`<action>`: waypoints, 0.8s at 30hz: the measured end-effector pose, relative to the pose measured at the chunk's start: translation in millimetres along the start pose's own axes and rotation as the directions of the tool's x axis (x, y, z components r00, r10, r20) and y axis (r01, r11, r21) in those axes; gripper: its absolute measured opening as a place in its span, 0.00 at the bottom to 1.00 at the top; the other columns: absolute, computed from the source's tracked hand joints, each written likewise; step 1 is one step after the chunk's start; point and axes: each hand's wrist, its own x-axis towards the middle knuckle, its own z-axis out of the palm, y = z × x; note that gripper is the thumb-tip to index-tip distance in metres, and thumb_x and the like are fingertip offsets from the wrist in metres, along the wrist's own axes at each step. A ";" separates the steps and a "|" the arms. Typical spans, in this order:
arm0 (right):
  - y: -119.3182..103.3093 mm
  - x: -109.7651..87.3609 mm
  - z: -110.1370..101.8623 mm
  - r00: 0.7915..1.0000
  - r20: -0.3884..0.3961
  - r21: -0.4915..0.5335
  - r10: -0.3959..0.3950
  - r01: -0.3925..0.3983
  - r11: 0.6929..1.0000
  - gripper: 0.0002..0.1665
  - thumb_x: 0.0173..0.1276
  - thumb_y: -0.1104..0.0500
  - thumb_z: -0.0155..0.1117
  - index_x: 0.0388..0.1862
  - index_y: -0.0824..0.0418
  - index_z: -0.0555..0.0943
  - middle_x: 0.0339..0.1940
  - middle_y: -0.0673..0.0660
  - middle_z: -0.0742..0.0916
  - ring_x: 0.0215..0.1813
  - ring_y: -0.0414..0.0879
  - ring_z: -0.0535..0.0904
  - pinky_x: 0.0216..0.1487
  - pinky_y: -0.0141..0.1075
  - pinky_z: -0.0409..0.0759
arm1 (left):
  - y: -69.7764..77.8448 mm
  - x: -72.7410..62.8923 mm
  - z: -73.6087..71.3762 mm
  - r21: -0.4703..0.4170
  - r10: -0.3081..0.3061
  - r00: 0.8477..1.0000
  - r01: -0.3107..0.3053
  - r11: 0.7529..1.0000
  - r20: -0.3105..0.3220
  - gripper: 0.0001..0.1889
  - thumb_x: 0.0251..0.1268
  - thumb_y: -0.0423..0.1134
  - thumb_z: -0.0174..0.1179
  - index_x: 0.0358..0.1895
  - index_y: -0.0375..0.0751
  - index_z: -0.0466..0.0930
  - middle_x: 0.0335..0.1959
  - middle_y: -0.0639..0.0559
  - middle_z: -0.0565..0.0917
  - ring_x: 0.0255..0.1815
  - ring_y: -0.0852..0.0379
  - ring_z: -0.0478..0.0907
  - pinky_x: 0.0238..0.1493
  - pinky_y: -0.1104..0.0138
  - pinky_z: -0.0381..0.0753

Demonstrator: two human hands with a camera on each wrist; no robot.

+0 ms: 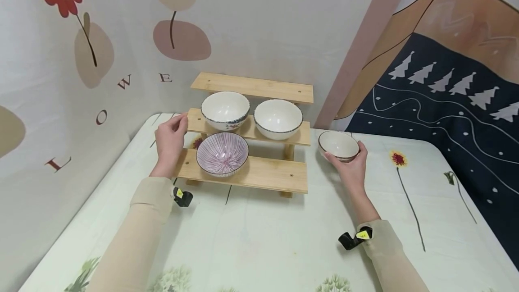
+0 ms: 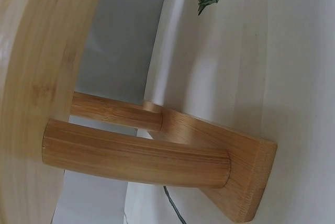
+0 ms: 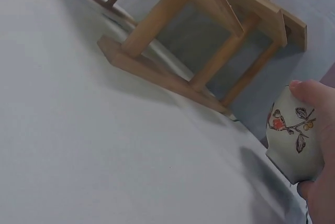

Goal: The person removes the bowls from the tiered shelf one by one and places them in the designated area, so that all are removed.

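A three-tier wooden rack (image 1: 267, 173) stands on the table. My left hand (image 1: 169, 144) is at the left end of its middle tier, curled fingertips against the board's edge; the left wrist view shows the rack's round legs (image 2: 136, 156) but no fingers. My right hand (image 1: 353, 168) grips a small white bowl (image 1: 338, 144) to the right of the rack. In the right wrist view this bowl (image 3: 294, 132) shows a painted branch and is held above the tablecloth. Two white bowls (image 1: 225, 109) (image 1: 278, 119) sit on the middle tier, and a purple-striped bowl (image 1: 222, 153) on the lowest.
The top tier (image 1: 251, 86) runs along the back, close to a printed cloth wall (image 1: 259, 21). A dark printed cloth (image 1: 438, 102) hangs at the right. The white tablecloth (image 1: 259, 238) with printed flowers covers the table in front.
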 end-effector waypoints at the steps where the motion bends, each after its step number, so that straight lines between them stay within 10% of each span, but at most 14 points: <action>1: 1.0 -0.1 -0.2 1.000 0.003 -0.001 0.007 -0.007 1.000 0.63 0.55 0.57 0.78 0.79 0.65 0.47 0.78 0.67 0.61 0.79 0.57 0.59 0.83 0.47 0.60 | 0.2 -0.1 0.4 -0.002 0.000 1.000 0.000 1.000 0.001 0.23 0.77 0.53 0.48 0.67 0.47 0.76 0.65 0.47 0.80 0.62 0.51 0.81 0.66 0.58 0.82; 24: 11.7 -6.0 -4.7 0.998 0.053 -0.007 0.035 -0.035 0.999 0.64 0.54 0.61 0.79 0.78 0.64 0.45 0.79 0.67 0.59 0.79 0.58 0.58 0.83 0.49 0.59 | -0.6 0.0 -0.6 -0.004 -0.008 1.000 0.008 1.000 0.015 0.23 0.77 0.54 0.48 0.67 0.50 0.76 0.65 0.49 0.80 0.61 0.53 0.81 0.63 0.61 0.84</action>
